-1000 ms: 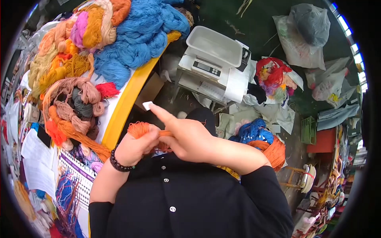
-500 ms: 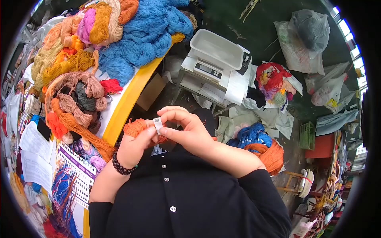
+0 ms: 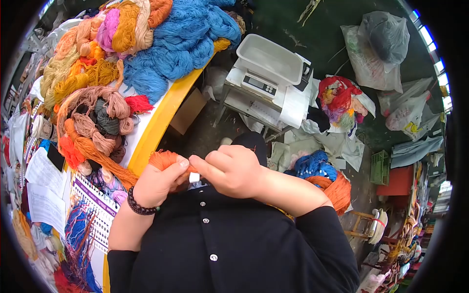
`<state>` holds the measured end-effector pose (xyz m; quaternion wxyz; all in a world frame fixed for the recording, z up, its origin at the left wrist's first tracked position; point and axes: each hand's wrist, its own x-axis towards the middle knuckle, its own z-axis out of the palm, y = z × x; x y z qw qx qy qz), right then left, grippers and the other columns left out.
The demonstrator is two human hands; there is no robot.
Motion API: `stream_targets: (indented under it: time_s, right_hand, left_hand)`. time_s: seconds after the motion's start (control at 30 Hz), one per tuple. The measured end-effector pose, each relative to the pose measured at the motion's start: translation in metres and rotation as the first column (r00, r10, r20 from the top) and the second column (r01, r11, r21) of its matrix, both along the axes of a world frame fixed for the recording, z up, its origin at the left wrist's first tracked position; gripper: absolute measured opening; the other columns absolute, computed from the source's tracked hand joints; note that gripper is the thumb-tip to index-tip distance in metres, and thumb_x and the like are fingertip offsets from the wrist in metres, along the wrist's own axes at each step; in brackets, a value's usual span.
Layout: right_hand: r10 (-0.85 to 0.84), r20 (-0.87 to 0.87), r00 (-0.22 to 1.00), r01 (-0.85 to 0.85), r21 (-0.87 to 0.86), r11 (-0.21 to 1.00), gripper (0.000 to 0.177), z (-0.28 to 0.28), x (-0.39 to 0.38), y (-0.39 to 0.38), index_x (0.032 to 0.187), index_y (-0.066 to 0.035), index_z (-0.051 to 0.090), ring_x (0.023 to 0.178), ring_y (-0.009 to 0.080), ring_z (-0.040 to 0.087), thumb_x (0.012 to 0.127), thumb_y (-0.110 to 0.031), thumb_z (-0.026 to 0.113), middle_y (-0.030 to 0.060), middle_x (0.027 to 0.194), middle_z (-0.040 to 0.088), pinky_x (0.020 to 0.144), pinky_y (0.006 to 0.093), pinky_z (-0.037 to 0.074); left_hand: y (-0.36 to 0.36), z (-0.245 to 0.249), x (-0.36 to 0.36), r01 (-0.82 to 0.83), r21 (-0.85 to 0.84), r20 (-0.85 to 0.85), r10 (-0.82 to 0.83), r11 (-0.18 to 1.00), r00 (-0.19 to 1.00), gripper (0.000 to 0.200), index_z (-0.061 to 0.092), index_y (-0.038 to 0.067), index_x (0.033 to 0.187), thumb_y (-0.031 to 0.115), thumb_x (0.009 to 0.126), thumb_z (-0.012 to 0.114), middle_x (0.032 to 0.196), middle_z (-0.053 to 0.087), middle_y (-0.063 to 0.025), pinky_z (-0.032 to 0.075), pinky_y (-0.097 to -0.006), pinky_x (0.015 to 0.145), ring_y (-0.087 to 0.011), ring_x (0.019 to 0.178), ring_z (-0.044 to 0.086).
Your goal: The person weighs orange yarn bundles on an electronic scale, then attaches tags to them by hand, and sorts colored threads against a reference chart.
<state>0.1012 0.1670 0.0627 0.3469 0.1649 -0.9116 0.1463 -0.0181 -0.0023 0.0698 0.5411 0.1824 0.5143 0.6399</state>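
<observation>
Dark green floor spreads beyond your work. Your left hand grasps a bright orange yarn skein before your chest; your right hand curls beside a small white tag against it, its grip hidden. You seem to be handling that tag, which probably calls for a steady left hold; your right fingers block some view. Leftward, a yellow-edged white table bears heaped blue yarn; ahead stands a digital scale.

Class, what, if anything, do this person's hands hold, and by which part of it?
The left hand grips orange yarn near its bunched end. The right hand curls beside the white tag; whether it grips anything is hidden.
</observation>
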Motion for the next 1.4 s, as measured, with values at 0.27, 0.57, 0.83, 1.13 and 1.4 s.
stream_targets:
  time_s: [0.27,0.57,0.83,1.13,1.4]
  right_hand:
    - [0.288,0.328,0.900,0.216,-0.908,0.359,0.026,-0.009,-0.004,-0.016,0.111,0.002,0.059,0.070,0.0043,0.056,0.087,-0.010,0.062,0.0031,0.078,0.064,0.059,0.0213,0.045]
    - [0.011,0.039,0.999,0.011,-0.516,0.857,0.013,-0.013,-0.004,-0.009,0.089,-0.004,0.063,0.055,0.0207,0.054,0.077,0.000,0.064,0.0064,0.065,0.056,0.050,0.0283,0.040]
    - [0.397,0.123,0.910,0.214,-0.958,-0.193,0.010,-0.020,-0.002,-0.019,0.097,-0.001,0.060,0.071,0.0038,0.053,0.091,-0.009,0.056,-0.0028,0.083,0.058,0.059,0.0199,0.042]
    - [-0.033,0.305,0.952,0.213,-0.581,0.785,0.013,-0.031,-0.003,0.001,0.094,-0.002,0.064,0.074,0.0222,0.061,0.086,-0.012,0.061,0.0106,0.079,0.062,0.065,0.0298,0.048]
    - [0.159,0.497,0.853,0.356,-0.777,0.519,0.017,-0.031,-0.003,0.000,0.097,-0.002,0.064,0.068,0.0216,0.061,0.082,-0.010,0.065,0.0110,0.078,0.061,0.062,0.0295,0.048]
  left_hand:
    - [0.009,-0.008,0.016,-0.176,0.257,-0.832,0.310,0.950,0.460,0.002,0.060,0.002,0.084,0.002,0.083,0.061,0.068,0.054,-0.0035,0.042,-0.0305,0.061,-0.0159,0.065,0.052]
    - [0.009,-0.010,-0.001,0.176,0.025,0.475,-0.167,0.984,0.864,0.014,0.059,0.007,0.088,0.019,0.093,0.052,0.061,0.048,0.0016,0.021,-0.0175,0.038,-0.0022,0.045,0.031]
    - [0.018,-0.013,0.004,-0.013,0.197,-0.882,0.183,0.980,0.435,0.006,0.060,0.005,0.086,0.007,0.082,0.063,0.068,0.058,-0.0051,0.043,-0.0300,0.053,-0.0172,0.061,0.057]
    - [0.019,-0.030,0.002,-0.052,-0.033,-0.503,0.028,0.998,0.864,0.016,0.061,-0.001,0.083,0.011,0.091,0.054,0.066,0.059,-0.0036,0.042,-0.0247,0.055,-0.0097,0.061,0.055]
    - [0.019,-0.031,0.001,-0.158,-0.011,-0.398,0.140,0.987,0.907,0.018,0.061,0.000,0.083,0.015,0.090,0.056,0.066,0.057,0.0000,0.038,-0.0217,0.047,-0.0074,0.050,0.048]
